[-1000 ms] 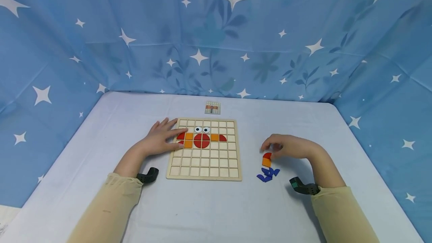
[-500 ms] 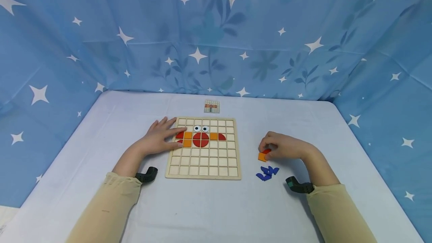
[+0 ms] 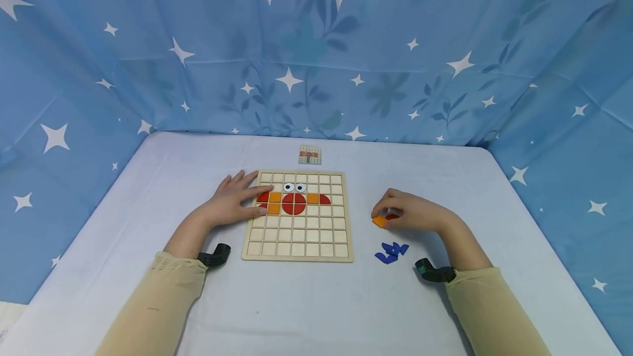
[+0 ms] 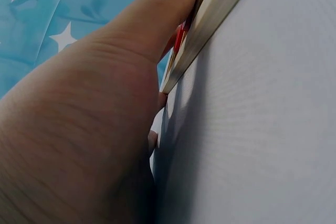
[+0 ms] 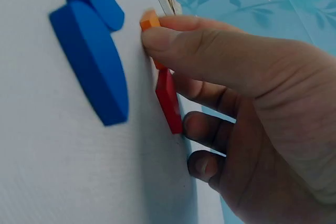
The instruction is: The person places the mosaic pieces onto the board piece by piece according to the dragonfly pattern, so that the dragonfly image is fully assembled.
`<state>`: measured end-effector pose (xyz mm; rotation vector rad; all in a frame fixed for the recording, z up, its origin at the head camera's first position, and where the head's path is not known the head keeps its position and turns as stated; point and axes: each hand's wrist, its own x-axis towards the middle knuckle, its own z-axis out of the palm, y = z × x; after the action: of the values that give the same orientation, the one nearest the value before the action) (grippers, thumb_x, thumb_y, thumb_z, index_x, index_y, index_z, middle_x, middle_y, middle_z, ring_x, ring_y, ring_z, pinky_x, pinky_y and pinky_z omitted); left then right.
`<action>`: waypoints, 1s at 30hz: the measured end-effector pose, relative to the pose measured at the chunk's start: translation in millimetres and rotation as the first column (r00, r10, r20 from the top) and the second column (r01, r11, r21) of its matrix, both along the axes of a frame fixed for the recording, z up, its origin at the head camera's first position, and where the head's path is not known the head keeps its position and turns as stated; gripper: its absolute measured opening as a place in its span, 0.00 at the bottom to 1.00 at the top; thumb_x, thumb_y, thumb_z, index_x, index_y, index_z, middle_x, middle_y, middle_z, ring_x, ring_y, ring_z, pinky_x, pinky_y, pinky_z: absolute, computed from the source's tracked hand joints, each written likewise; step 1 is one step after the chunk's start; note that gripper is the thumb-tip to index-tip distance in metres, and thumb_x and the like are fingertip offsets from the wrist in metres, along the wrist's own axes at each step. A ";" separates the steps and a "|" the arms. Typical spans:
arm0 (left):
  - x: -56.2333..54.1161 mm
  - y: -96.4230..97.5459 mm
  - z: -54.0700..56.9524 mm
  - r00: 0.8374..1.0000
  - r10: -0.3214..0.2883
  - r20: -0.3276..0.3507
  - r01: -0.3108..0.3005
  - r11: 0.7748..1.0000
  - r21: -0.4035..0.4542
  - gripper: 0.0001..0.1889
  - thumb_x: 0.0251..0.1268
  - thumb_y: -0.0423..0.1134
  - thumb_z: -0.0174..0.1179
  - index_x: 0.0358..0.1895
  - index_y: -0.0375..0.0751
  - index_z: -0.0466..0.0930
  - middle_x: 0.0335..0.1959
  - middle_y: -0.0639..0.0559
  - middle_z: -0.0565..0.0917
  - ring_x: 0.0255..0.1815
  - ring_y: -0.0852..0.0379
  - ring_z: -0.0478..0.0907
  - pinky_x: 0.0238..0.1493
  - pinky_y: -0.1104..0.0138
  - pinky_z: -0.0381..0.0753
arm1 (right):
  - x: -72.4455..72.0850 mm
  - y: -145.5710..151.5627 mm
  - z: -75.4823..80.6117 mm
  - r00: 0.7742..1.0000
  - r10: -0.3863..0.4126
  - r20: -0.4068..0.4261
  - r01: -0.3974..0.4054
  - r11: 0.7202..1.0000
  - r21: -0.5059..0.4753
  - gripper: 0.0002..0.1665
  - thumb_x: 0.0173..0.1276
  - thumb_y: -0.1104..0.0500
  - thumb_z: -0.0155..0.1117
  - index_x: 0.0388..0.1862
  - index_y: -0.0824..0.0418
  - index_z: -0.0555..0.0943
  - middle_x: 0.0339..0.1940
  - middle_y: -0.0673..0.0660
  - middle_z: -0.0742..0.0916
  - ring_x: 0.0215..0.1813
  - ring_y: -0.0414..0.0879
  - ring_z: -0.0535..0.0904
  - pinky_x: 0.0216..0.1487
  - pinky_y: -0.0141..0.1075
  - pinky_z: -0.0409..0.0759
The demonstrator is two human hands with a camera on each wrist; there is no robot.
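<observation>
My left hand (image 3: 229, 203) rests at the left edge of a wooden grid board (image 3: 299, 237), fingers spread and partly covering red pieces there. On the board lie orange squares (image 3: 274, 209), a red circle of quarter pieces (image 3: 294, 204) and two eye pieces (image 3: 294, 187). To the right of the board, my right hand (image 3: 415, 210) pinches an orange square tile (image 5: 151, 20) between thumb and index finger. A red quarter-round piece (image 5: 168, 100) is against the orange tile, beside the curled middle finger. Close by are several blue petal-shaped pieces (image 3: 392, 252).
A small pattern card (image 3: 310, 155) lies behind the board on the white-covered table (image 3: 296, 306). A blue star-patterned curtain (image 3: 316, 70) hangs around the back and sides. A black camera band sits on each wrist.
My right hand has closed on the orange tile and shifted it up and left, away from the blue pieces. The red piece has moved with it. My left hand stays at the board.
</observation>
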<state>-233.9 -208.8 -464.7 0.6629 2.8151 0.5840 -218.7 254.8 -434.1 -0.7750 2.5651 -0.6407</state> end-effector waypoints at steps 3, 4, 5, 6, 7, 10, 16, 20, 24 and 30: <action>-0.1 -0.2 -0.6 1.000 0.005 0.004 -0.005 1.000 0.000 0.35 0.62 0.67 0.59 0.73 0.70 0.65 0.82 0.46 0.48 0.82 0.35 0.35 0.78 0.40 0.31 | 0.0 -2.5 -0.4 1.000 -0.026 -0.008 0.026 1.000 -0.009 0.13 0.64 0.56 0.71 0.46 0.40 0.83 0.43 0.45 0.79 0.45 0.42 0.75 0.50 0.36 0.79; -0.1 -0.2 -0.9 1.000 0.007 0.004 -0.007 1.000 0.001 0.35 0.62 0.67 0.59 0.73 0.70 0.65 0.82 0.46 0.48 0.82 0.35 0.35 0.78 0.40 0.31 | -0.1 -3.2 -0.6 0.999 -0.037 -0.005 0.036 0.999 -0.009 0.13 0.64 0.55 0.72 0.45 0.41 0.82 0.43 0.46 0.79 0.45 0.43 0.74 0.49 0.36 0.79; -0.1 -0.2 -0.9 1.000 0.006 0.004 -0.006 1.000 0.004 0.35 0.62 0.67 0.59 0.73 0.69 0.65 0.82 0.46 0.49 0.82 0.34 0.35 0.78 0.40 0.31 | -0.3 -3.5 -0.9 0.999 -0.045 -0.002 0.045 0.999 -0.008 0.13 0.63 0.54 0.72 0.45 0.42 0.82 0.43 0.46 0.79 0.44 0.43 0.74 0.48 0.36 0.79; 0.0 -0.1 -1.0 1.000 0.008 0.004 -0.008 1.000 0.004 0.34 0.63 0.68 0.58 0.73 0.70 0.65 0.82 0.46 0.49 0.82 0.35 0.35 0.78 0.40 0.31 | -0.7 -3.5 -1.2 0.999 -0.055 0.004 0.055 0.998 -0.009 0.13 0.63 0.53 0.73 0.45 0.42 0.81 0.42 0.47 0.79 0.44 0.44 0.73 0.47 0.36 0.78; 0.1 -0.1 -0.8 1.000 0.009 0.004 -0.009 1.000 0.007 0.33 0.64 0.67 0.57 0.73 0.69 0.66 0.82 0.46 0.49 0.82 0.35 0.35 0.78 0.40 0.31 | -1.0 -3.0 -1.8 0.998 -0.063 0.007 0.063 0.998 -0.008 0.13 0.63 0.53 0.73 0.44 0.42 0.81 0.42 0.47 0.79 0.44 0.44 0.73 0.46 0.36 0.78; 0.4 -0.1 -0.2 1.000 0.008 0.001 -0.008 1.000 0.013 0.30 0.68 0.64 0.54 0.72 0.69 0.67 0.82 0.45 0.49 0.82 0.35 0.36 0.78 0.40 0.32 | -2.4 -0.8 -4.3 0.997 -0.074 0.011 0.074 0.997 -0.001 0.13 0.63 0.52 0.73 0.44 0.42 0.81 0.41 0.46 0.79 0.43 0.44 0.73 0.45 0.35 0.77; 0.7 0.0 1.6 1.000 0.007 0.004 -0.008 1.000 0.018 0.28 0.70 0.62 0.55 0.72 0.68 0.67 0.82 0.45 0.50 0.82 0.34 0.36 0.78 0.39 0.32 | -3.3 1.8 -5.9 0.998 -0.069 0.013 0.070 0.997 -0.023 0.11 0.64 0.53 0.72 0.44 0.42 0.81 0.42 0.46 0.80 0.43 0.44 0.73 0.45 0.36 0.77; 0.8 -0.5 1.8 1.000 0.009 0.007 -0.009 1.000 0.022 0.29 0.68 0.63 0.55 0.72 0.69 0.67 0.82 0.45 0.49 0.82 0.34 0.36 0.78 0.40 0.32 | -2.5 1.0 -4.3 0.998 -0.064 0.005 0.064 0.997 -0.031 0.11 0.64 0.54 0.72 0.44 0.43 0.81 0.41 0.45 0.80 0.42 0.44 0.73 0.44 0.35 0.77; 0.2 -0.4 1.1 1.000 0.010 0.007 -0.010 1.000 0.024 0.30 0.68 0.64 0.55 0.72 0.69 0.67 0.82 0.45 0.49 0.82 0.35 0.36 0.78 0.40 0.32 | -2.9 1.0 -4.5 0.998 -0.067 0.011 0.068 0.997 -0.035 0.13 0.63 0.53 0.73 0.45 0.45 0.80 0.41 0.46 0.80 0.42 0.45 0.73 0.42 0.33 0.76; -0.5 -0.2 -0.1 1.000 0.014 0.009 -0.014 1.000 0.016 0.31 0.67 0.66 0.54 0.72 0.69 0.66 0.82 0.45 0.49 0.82 0.35 0.35 0.78 0.39 0.32 | -2.9 0.9 -5.5 0.997 -0.075 0.006 0.075 0.997 -0.033 0.13 0.62 0.56 0.73 0.44 0.47 0.80 0.40 0.48 0.79 0.40 0.44 0.72 0.39 0.32 0.74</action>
<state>-234.3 -208.9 -464.8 0.6422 2.8120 0.6115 -221.6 255.7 -439.7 -0.6898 2.5961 -0.7093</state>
